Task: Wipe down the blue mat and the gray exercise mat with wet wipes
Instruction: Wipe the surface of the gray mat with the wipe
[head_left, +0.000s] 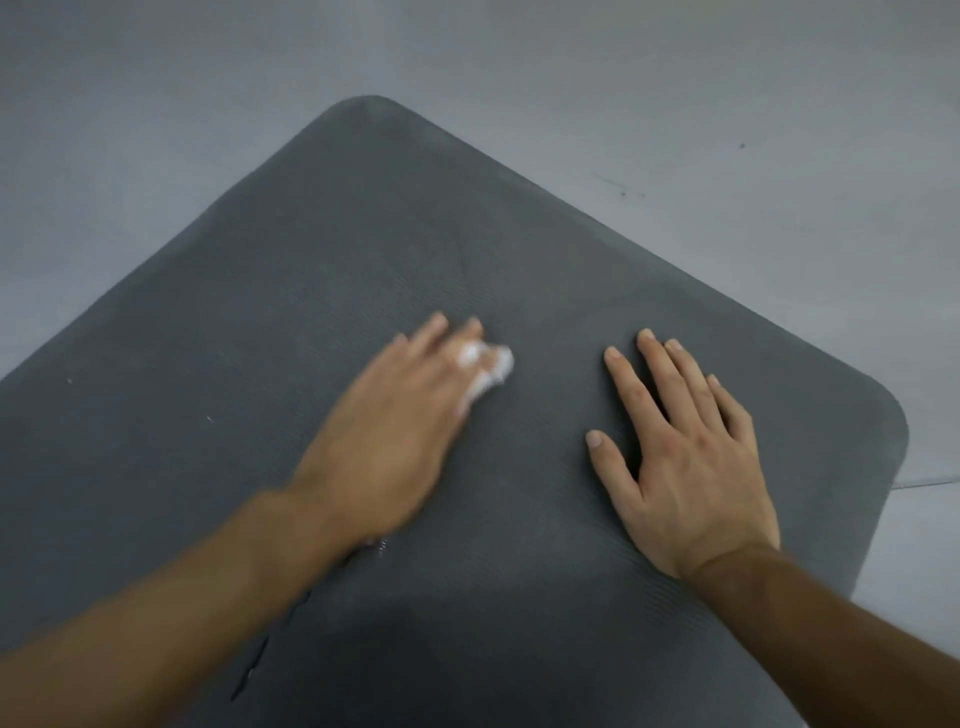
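i count one ribbed gray exercise mat (363, 234) with rounded corners on smooth floor (156, 104). mid-mat, one crumpled white wet wipe (493, 364) sits under the blurry left hand (395, 431), can't tell its grip. the right hand (685, 457) lies flat, fingers spread.

Indoor workout spot, home or gym unclear; gray exercise mat (363, 234) on smooth pale floor (675, 78).

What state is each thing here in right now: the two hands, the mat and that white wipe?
Gray exercise mat: unrolled flat on the floor.
Left hand: blurred, pressing down; grip unclear.
Wet wipe: bunched up, under the left hand's fingers.
Right hand: flat on the mat, fingers spread.
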